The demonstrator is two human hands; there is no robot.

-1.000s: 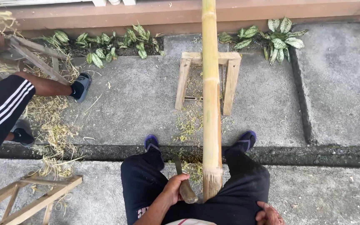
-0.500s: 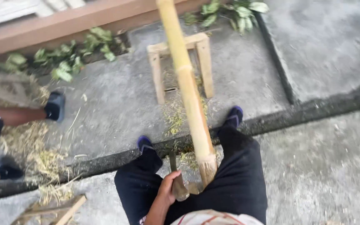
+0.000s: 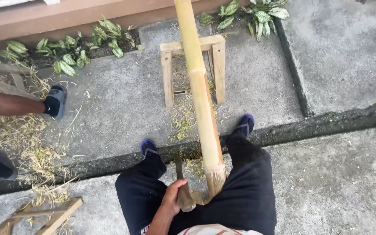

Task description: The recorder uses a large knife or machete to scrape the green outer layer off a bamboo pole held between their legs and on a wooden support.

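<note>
Left hand (image 3: 173,196) fingers wrapped round wooden handle (image 3: 183,196) of a blade, metal mostly hidden beside bamboo pole (image 3: 201,93) end between knees. Right hand out of frame. Pole top cut off above wooden stand (image 3: 169,69).

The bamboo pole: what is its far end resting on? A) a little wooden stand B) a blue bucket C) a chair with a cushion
A: the bamboo pole lies across the top of a small wooden stand on the concrete.
</note>
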